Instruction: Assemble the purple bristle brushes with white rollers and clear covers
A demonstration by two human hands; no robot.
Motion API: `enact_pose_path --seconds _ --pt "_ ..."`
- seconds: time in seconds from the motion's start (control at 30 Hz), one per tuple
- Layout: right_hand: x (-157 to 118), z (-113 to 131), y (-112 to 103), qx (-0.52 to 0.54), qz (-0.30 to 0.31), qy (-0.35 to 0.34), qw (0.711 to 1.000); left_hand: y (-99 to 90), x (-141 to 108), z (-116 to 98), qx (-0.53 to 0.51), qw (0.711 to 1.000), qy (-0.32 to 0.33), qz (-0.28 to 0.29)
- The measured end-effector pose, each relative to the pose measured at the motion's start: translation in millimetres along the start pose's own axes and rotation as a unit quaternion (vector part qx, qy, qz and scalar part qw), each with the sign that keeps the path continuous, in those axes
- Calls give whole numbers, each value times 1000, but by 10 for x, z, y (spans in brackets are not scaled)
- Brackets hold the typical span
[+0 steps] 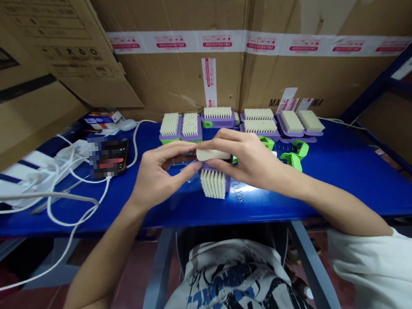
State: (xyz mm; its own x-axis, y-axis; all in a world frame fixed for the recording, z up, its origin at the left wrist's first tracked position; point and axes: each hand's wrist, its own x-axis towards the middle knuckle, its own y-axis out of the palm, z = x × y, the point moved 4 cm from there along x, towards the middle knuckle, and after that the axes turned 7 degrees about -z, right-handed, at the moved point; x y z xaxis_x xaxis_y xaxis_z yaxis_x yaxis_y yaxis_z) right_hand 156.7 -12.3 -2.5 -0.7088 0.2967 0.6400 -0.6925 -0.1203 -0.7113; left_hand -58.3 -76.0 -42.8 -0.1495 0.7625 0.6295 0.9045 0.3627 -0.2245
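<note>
In front of me is a purple brush with off-white bristles; one bristle block points toward me, and a second pale block lies between my hands. My right hand is closed on the brush, fingers over the pale block and thumb below. My left hand is closed at its left end, fingertips and thumb touching it. My fingers cover much of the purple body. Small metal springs lie just right of the brush. Green plastic clips rest farther right, some partly behind my right hand.
Several purple brushes, bristles up, line the back, including a left one and a right one. A phone with white cables lies left on the blue table. Cardboard walls the back.
</note>
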Motion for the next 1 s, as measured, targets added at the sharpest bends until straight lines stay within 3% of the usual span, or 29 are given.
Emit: enact_pose_path --seconds 0.17,0.33,0.53,0.83,1.0 --pt "-16 -50 -45 62 -29 2 998 105 -34 70 -30 999 -8 -22" --pt "29 -139 -83 132 -19 1 991 131 -31 69 -36 997 57 -25" --pt "20 -141 -80 134 -64 -35 988 144 -38 59 -32 989 140 -25" --pt "38 -45 -106 110 -41 -9 993 100 33 61 -62 986 154 23" --pt "45 -63 -96 96 -33 -6 995 118 36 85 -67 984 164 14"
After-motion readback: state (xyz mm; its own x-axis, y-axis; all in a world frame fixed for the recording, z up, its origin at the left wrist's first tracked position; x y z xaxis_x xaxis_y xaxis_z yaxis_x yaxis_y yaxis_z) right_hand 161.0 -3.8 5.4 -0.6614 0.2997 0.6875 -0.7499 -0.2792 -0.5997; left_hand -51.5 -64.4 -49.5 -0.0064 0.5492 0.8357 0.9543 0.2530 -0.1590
